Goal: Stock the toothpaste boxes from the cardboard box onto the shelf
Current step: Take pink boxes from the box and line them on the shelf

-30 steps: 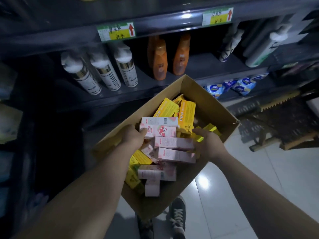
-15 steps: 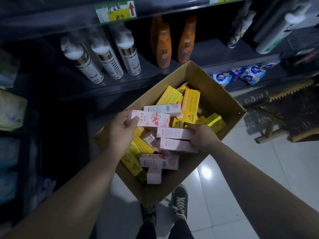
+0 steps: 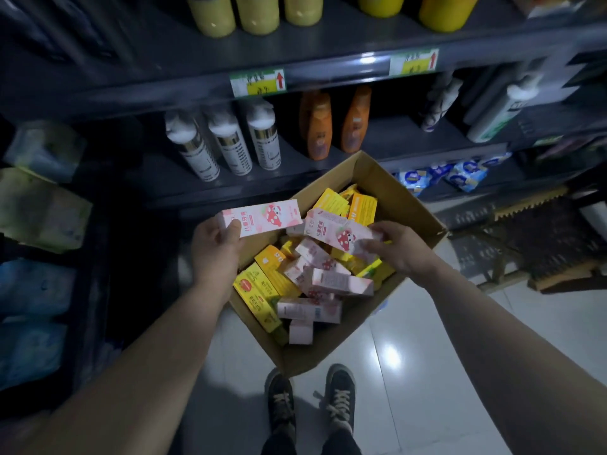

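Note:
An open cardboard box (image 3: pixel 410 205) stands on the floor in front of the dark shelf (image 3: pixel 295 178). Inside lie several pink and yellow toothpaste boxes (image 3: pixel 328 280). My left hand (image 3: pixel 215 251) grips the left end of one pink toothpaste box (image 3: pixel 266 216), lifted above the carton's left rim. My right hand (image 3: pixel 404 247) pinches the right end of a second pink toothpaste box (image 3: pixel 338 233), raised over the pile.
The shelf holds three white spray cans (image 3: pixel 226 142), two orange bottles (image 3: pixel 335 123) and white bottles (image 3: pixel 499 113) at right. Yellow bottles (image 3: pixel 256 11) stand one level up. Blue packets (image 3: pixel 460 174) lie low right. A wooden brush rack (image 3: pixel 551 244) sits right. My shoes (image 3: pixel 308 402) touch the carton.
Both hands have risen out of the carton, each lifting a pink box. The camera has tilted upward, bringing the higher shelf with yellow bottles into view.

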